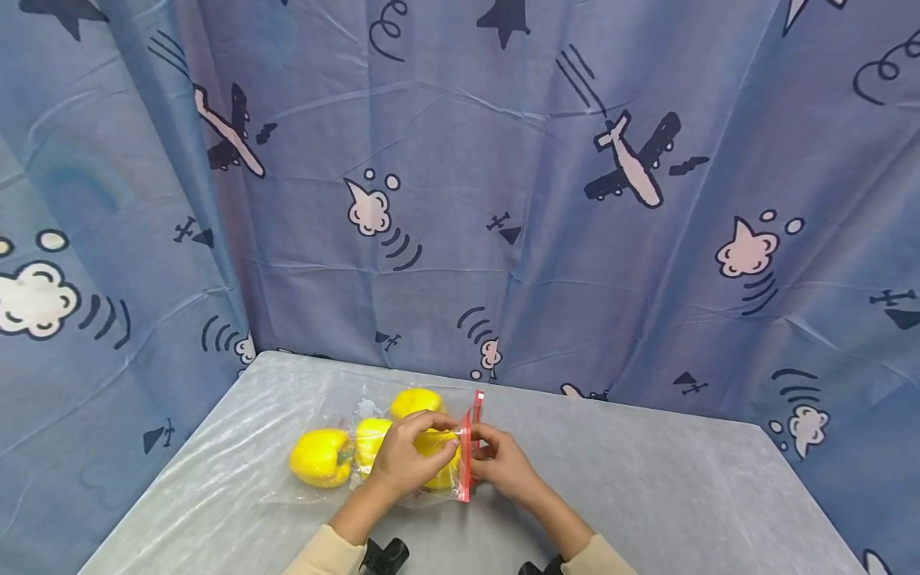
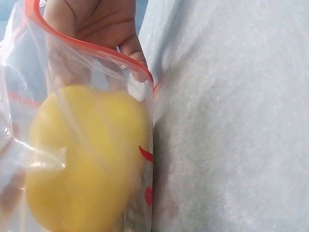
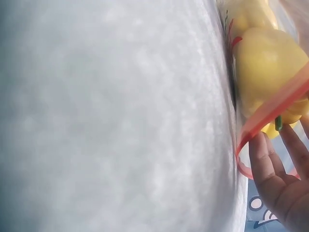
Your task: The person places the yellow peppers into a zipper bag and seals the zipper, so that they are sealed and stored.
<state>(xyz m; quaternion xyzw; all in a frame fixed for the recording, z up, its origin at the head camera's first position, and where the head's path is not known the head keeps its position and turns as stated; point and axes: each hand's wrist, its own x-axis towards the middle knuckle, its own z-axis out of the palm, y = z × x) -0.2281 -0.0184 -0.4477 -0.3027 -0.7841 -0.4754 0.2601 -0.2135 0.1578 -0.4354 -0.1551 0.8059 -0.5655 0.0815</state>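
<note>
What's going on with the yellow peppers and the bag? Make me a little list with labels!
Bag: clear zip bag lying on the table, its red zip strip at the right end
Peppers: yellow peppers, at least three, seen through the plastic
Left hand: fingers pinch the red strip from the left
Right hand: fingers pinch the strip from the right
Behind: blue curtain with airplanes

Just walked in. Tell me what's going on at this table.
A person works at the red zip edge of a clear plastic bag lying on the grey table. The left hand and right hand both pinch that edge. Yellow peppers lie inside the bag.
</note>
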